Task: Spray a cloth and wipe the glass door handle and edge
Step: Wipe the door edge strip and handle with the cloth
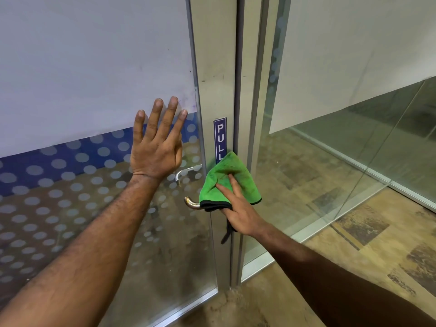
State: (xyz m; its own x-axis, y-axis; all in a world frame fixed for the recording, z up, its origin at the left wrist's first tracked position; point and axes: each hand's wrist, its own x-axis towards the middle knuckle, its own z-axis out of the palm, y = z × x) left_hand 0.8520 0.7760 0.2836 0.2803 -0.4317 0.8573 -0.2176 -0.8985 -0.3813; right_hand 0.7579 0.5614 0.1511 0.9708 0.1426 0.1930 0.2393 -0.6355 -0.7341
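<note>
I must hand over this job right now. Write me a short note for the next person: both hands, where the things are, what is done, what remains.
Left hand: open, flat on the glass door, above the handle.
Right hand: holds the green cloth, two fingers on top, pressing it over the door handle; only the handle's curved tip shows.
The cloth overlaps the foot of the PULL sign on the metal door edge.
Done: wiping is at the handle. No spray bottle in view; cloth dampness cannot be told.
Left: probably the rest of the edge.
</note>
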